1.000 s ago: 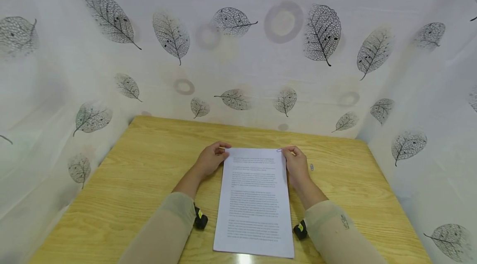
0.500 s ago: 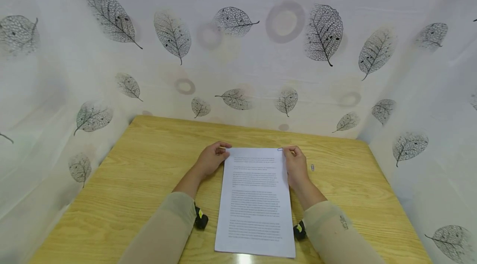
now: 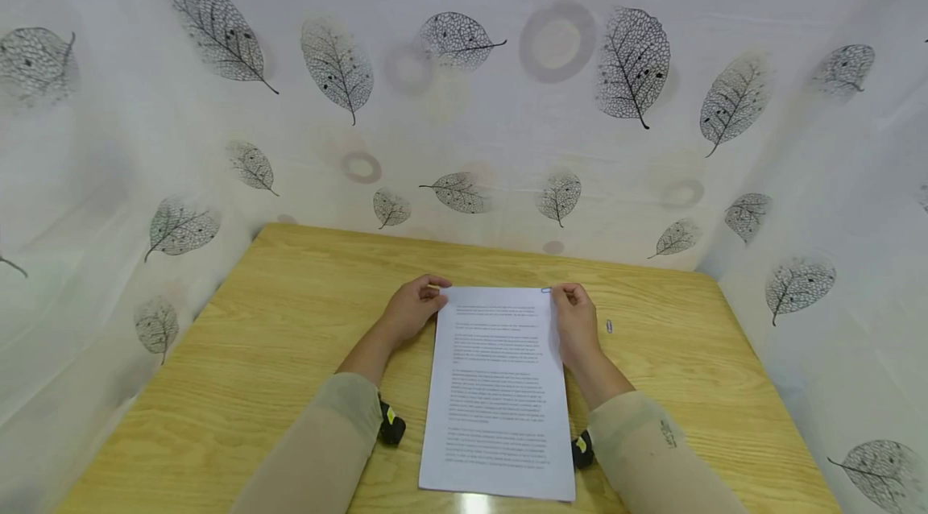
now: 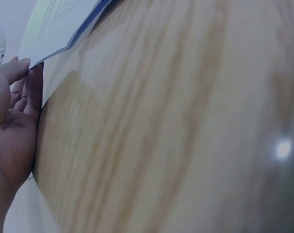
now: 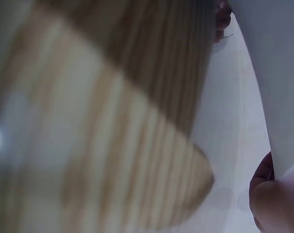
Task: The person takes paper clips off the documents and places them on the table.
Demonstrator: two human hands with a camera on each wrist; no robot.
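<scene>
In the head view, printed white sheets (image 3: 493,393) lie lengthwise between the two hands. The left hand (image 3: 413,309) pinches their top left corner; the left wrist view shows thumb and fingers of the left hand (image 4: 16,116) on either side of the paper (image 4: 55,29). At the top right corner the right hand (image 3: 577,322) pinches the paper, close beside a paper clip (image 3: 547,290) on the top edge. The right wrist view has the right hand (image 5: 275,201) at the raised paper's (image 5: 278,77) edge. A second small clip (image 3: 609,326) lies right of the right hand.
The wooden table (image 3: 290,288) extends around the paper. Behind it and at both sides hangs a white curtain (image 3: 464,127) with leaf prints. Black devices (image 3: 392,424) are strapped at both wrists.
The paper and both hands keep nearly the same places; the whole head view has shifted very slightly.
</scene>
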